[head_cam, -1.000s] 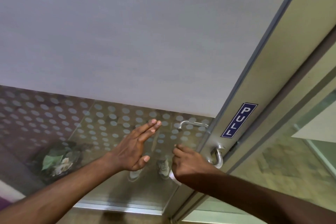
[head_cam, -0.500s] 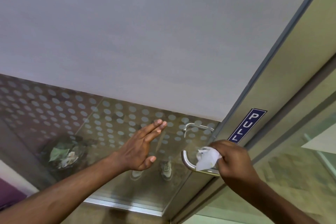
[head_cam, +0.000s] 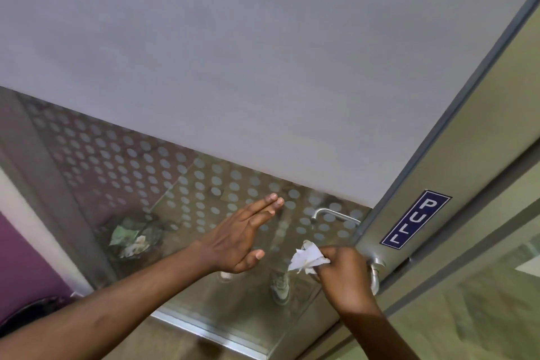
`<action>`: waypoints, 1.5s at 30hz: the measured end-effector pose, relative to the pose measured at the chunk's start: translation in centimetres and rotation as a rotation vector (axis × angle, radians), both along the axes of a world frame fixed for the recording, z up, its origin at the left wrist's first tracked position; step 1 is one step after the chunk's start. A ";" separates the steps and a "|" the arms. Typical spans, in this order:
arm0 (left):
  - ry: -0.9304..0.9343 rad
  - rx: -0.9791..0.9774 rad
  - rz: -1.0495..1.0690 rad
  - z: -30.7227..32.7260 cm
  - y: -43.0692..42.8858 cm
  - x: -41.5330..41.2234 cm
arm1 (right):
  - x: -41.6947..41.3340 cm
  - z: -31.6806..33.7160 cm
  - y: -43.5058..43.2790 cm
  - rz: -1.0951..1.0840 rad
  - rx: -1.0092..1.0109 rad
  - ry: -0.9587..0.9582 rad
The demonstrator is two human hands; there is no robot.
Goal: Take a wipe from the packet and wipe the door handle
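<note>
- Head view, against half a second ago: your right hand (head_cam: 346,273) is sliding back along the curved brushed-steel door handle (head_cam: 375,273), from the outer end toward the root by the frame, so the bend that was showing earlier is now hidden under your knuckles.
- The crumpled white wipe (head_cam: 306,257) is travelling with it; your right fingers are closing round the bar with the wipe pinched between them and the metal, and a loose corner is sticking out to the left.
- Only the short stub of the handle beside the grey aluminium door frame (head_cam: 438,172) is showing now, just below the blue PULL sticker (head_cam: 416,219).
- Your left hand (head_cam: 242,238) is staying put: flat, fingers together and straight, holding nothing, and seemingly bracing against the dotted frosted glass door panel (head_cam: 181,184); whether the palm is actually touching the glass is hard to tell.
- The matching handle on the far side is showing through the glass, untouched.
- The wipe packet is not in this view.
- My reading: you are running back-and-forth strokes, so the wiping is well under way. The stub at the frame and the underside of the bar are probably still needing a pass.
</note>
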State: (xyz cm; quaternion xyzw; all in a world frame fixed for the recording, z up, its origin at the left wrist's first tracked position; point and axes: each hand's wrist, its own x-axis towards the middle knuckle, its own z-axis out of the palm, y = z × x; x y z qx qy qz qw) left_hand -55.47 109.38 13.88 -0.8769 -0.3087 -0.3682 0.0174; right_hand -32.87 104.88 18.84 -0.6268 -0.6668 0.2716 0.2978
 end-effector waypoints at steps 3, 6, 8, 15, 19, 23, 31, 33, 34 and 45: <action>-0.043 -0.008 0.058 0.7 -1.7 -1.2 | -1.7 0.1 -0.7 -0.042 0.021 0.094; -0.049 -0.002 0.160 0.7 -4.0 -4.3 | -5.3 0.6 -1.8 -0.017 0.080 0.238; -0.036 -0.012 0.226 0.5 -6.0 -7.3 | -9.2 0.9 -2.6 0.083 0.088 0.341; -0.037 -0.058 0.631 -1.9 -14.6 -22.5 | -27.6 -0.9 -4.8 0.574 -0.376 0.499; 0.045 -0.212 0.898 -5.7 -20.0 -34.1 | -41.4 -6.3 -5.7 0.727 -0.348 0.212; 0.184 -0.533 1.118 -9.5 -22.9 -44.8 | -54.0 -11.9 -6.4 0.672 -0.344 0.043; 0.484 -0.841 1.218 -17.2 -23.9 -57.6 | -68.0 -23.5 -6.6 0.523 -0.366 -0.139; 0.564 -0.848 1.200 -18.5 -23.6 -59.1 | -69.9 -25.9 -6.5 0.532 -0.359 -0.212; 0.606 -0.852 1.186 -19.3 -23.3 -59.8 | -70.9 -27.1 -6.5 0.557 -0.371 -0.231; 0.637 -0.970 1.163 -27.0 -20.2 -63.0 | -75.2 -37.0 -4.2 0.851 -0.353 -0.538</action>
